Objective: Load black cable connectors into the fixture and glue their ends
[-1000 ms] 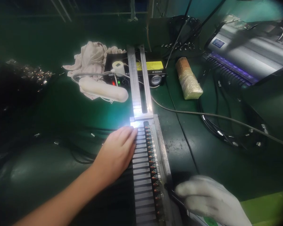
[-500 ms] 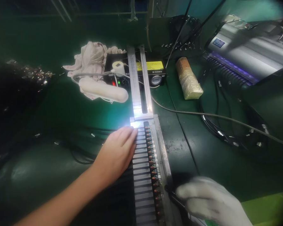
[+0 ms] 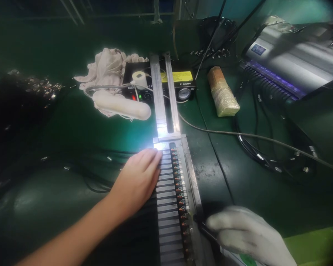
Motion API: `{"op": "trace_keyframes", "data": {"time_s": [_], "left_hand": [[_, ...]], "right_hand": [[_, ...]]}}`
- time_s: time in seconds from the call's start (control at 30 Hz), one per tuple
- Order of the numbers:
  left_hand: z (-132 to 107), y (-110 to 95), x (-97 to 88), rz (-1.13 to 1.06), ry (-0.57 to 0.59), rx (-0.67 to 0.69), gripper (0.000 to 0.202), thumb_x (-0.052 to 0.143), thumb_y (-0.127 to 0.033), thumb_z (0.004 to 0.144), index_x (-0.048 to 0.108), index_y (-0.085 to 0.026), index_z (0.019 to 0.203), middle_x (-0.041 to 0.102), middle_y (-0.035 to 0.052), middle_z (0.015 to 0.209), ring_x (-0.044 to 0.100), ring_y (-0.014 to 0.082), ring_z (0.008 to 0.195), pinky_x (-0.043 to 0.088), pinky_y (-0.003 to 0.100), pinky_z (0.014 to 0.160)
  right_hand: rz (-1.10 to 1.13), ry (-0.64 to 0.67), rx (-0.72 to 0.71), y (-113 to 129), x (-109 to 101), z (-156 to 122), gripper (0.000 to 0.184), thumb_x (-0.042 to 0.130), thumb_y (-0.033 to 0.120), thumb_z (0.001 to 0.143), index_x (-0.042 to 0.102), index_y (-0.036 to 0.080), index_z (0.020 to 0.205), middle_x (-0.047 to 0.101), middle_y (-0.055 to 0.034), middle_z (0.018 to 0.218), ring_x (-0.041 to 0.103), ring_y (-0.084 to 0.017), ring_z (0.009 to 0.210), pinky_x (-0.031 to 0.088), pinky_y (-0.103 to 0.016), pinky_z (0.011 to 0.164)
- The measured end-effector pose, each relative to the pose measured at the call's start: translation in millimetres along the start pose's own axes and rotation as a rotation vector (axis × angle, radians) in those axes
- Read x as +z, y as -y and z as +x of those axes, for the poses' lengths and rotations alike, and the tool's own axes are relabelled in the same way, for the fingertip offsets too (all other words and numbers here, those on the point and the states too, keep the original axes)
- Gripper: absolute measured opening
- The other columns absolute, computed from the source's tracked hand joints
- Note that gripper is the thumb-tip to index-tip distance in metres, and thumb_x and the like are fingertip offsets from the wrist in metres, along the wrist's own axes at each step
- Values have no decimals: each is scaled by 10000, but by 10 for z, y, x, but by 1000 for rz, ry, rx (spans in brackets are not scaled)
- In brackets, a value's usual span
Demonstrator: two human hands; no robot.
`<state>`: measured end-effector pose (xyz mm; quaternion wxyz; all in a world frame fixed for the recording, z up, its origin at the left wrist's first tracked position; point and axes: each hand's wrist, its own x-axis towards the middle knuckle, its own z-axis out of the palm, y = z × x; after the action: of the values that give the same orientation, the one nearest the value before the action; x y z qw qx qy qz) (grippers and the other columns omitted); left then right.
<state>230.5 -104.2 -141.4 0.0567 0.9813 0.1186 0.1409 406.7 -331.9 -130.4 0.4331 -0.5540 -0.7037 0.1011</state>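
Note:
My left hand [image 3: 140, 173] is bare and rests at the left edge of a long slotted metal jig [image 3: 166, 201], near its far end. Its fingers are bent together against the jig, with the fingertips partly hidden. A row of small connectors with fine coloured wires [image 3: 181, 188] lies along the jig's right side. In a white glove, my right hand [image 3: 246, 229] is closed around a slim dark pen-shaped tool [image 3: 208, 232] right of the jig. The tool's tip points at the near connectors; whether it touches them I cannot tell.
Behind the jig sits a black control box [image 3: 187, 87] marked ZI DONG, beside a white cloth [image 3: 108, 68] and a white padded tube [image 3: 122, 105]. To the right are a wrapped block [image 3: 223, 92], black cables [image 3: 252, 151] and a silver lamp unit with violet light [image 3: 291, 55]. Small metal parts [image 3: 41, 87] lie left.
My right hand and the tool have shifted very slightly left along the jig's side. My left hand stays in place on the jig.

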Motion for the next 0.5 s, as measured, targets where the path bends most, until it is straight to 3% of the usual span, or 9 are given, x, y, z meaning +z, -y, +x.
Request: {"op": "trace_keyframes", "data": {"time_s": [0.1, 0.33, 0.4, 0.5], "left_hand": [[3, -10, -6, -4, -5, 5, 328, 401, -176, 996, 510, -19, 1263, 588, 193, 1175, 564, 310, 1058, 525, 445, 863], [6, -13, -13, -4, -13, 4, 326, 408, -168, 994, 513, -19, 1265, 594, 190, 1171, 566, 304, 1057, 525, 443, 873], [5, -4, -4, -4, -11, 0, 329, 407, -172, 995, 511, -21, 1269, 594, 189, 1177, 565, 304, 1063, 522, 447, 882], [9, 8, 4, -2, -11, 1, 330, 400, -175, 997, 516, -17, 1262, 597, 193, 1170, 565, 306, 1060, 522, 448, 878]], "right_hand": [[-2, -20, 13, 16, 12, 29, 162, 546, 178, 996, 638, 185, 862, 746, -36, 900, 743, -169, 741, 613, -243, 652], [-31, -68, 26, 64, 9, 85, 187, 524, 203, 1004, 647, 185, 864, 748, -47, 881, 746, -179, 733, 627, -249, 659], [-55, -94, 49, 116, -20, 82, 257, 535, 262, 1024, 646, 197, 802, 752, -43, 845, 740, -174, 683, 633, -246, 648], [-49, -113, 195, 211, -57, 68, 417, 492, 399, 1046, 635, 215, 700, 745, -20, 749, 727, -148, 618, 624, -181, 603]]}}
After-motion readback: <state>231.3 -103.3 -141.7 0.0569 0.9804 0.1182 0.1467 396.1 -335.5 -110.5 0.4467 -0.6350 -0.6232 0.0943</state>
